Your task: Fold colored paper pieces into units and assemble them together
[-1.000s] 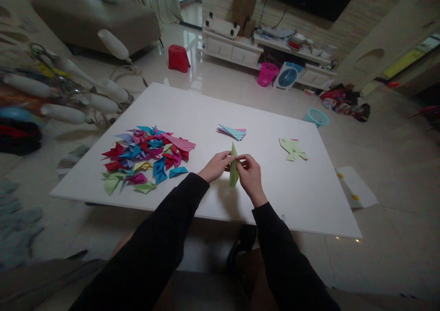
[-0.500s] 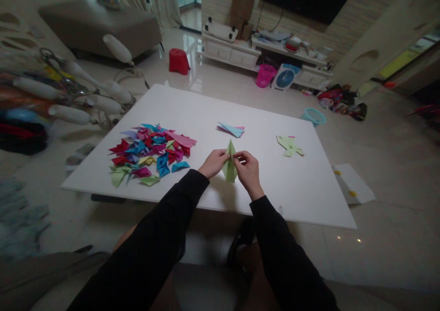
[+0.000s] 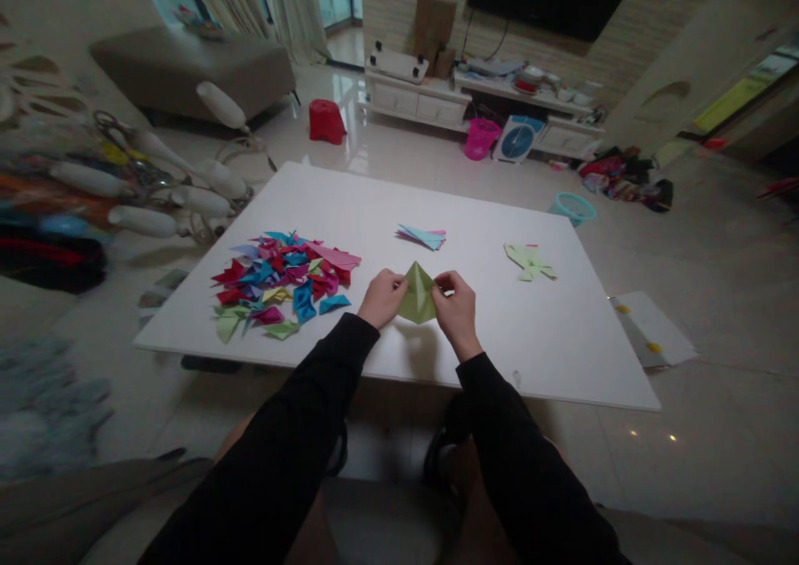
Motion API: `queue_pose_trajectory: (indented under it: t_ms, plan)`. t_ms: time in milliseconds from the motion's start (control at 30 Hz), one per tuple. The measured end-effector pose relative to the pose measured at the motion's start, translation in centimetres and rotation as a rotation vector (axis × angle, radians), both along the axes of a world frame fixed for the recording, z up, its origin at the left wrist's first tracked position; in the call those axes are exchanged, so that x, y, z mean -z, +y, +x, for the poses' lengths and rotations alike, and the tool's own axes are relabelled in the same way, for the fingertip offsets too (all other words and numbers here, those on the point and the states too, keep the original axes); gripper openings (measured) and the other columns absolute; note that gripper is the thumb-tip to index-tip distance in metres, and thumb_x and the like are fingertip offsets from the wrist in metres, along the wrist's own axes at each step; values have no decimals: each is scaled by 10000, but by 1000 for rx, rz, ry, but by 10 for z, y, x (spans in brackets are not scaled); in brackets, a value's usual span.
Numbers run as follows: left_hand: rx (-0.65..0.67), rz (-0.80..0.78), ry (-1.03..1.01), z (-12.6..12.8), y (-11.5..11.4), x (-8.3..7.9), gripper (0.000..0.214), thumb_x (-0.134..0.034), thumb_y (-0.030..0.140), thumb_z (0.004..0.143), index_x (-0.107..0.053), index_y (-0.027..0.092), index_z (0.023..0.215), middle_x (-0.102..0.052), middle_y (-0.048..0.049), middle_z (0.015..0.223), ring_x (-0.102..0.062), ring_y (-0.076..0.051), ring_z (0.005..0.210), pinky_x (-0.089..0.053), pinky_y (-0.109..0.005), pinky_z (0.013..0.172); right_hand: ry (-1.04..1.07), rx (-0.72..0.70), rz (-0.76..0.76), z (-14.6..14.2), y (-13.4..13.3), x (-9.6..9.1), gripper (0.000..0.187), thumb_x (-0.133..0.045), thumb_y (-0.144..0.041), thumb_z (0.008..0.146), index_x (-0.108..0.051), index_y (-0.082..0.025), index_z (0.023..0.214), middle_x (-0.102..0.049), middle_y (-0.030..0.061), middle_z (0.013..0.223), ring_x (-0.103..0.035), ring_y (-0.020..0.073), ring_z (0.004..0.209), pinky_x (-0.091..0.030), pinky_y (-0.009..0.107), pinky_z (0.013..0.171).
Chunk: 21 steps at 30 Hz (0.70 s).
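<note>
Between my two hands is a green folded origami paper, spread into a diamond with a crease down its middle. The left corner is pinched by my left hand, fingers closed. My right hand grips the opposite corner between thumb and fingers. Both hands hold the paper just above the white table, where its shadow falls. Beyond it lies a small stack of blue and pink folded papers. To the left spreads a heap of colourful folded paper pieces.
Pale green paper pieces lie on the table's right side. Past the table stand a red stool, a pink bin and a turquoise basket. A lamp with several white arms is close to the left edge.
The green paper has gone from a narrow, tall folded shape to a wider diamond. My hands have moved apart, and the camera view has shifted slightly.
</note>
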<state>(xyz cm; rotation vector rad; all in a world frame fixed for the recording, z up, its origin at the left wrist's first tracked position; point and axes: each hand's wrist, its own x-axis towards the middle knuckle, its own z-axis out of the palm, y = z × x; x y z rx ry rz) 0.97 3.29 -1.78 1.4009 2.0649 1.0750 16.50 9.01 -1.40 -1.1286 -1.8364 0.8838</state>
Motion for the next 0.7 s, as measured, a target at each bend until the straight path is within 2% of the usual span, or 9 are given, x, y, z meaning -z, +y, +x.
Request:
queue_pose_trajectory:
  t_ms: [133,233,300,400,533,633,700]
  plan:
    - [23,-27,-73,1,10,3,201,-598,191,853,-760,134,750,-674,-43,735,-620,-175,757,-440,-282,721,-10,-46,-35,-3,5,5,82,-603,-288,807,-637,-218,782,-681,27,792,-635,200,767,-500,330,711]
    - [1,19,-245,0,19,7,128,-649,151,795,-770,123,827,-705,-30,729,-639,-156,726,-461,-257,699,-14,-121,-73,-4,8,5,137,-644,-351,827,-670,-219,848,-717,45,898,-668,222,876,-525,345,742]
    - [-21,53,-368,1,27,11,170,-656,95,746,-768,122,870,-729,-30,757,-660,-149,733,-488,-244,705,-1,-174,-92,-5,10,3,175,-670,-391,833,-677,-221,875,-730,57,996,-675,233,961,-542,363,791]
    - [-20,96,-513,4,39,17,203,-628,32,698,-744,129,833,-734,-26,763,-671,-140,729,-516,-232,703,32,-223,-124,-6,13,4,194,-674,-412,850,-665,-219,863,-724,55,992,-682,230,953,-555,383,835]
    - [-13,119,-738,13,49,17,156,-605,36,708,-699,134,786,-698,-16,704,-664,-136,692,-548,-246,700,52,-185,-184,-4,20,10,177,-668,-387,844,-645,-212,861,-695,44,901,-680,218,842,-561,372,776]
    - [-11,97,-896,21,48,10,92,-595,97,769,-680,130,776,-658,-9,663,-630,-121,617,-544,-256,663,45,-127,-179,-1,22,13,158,-679,-356,810,-628,-213,853,-684,45,913,-664,211,813,-545,346,720]
    - [-14,83,-921,24,44,4,87,-603,155,802,-682,131,775,-655,-10,677,-612,-110,597,-516,-243,631,36,-93,-173,2,21,13,171,-694,-350,787,-612,-217,855,-678,38,903,-647,200,778,-524,327,680]
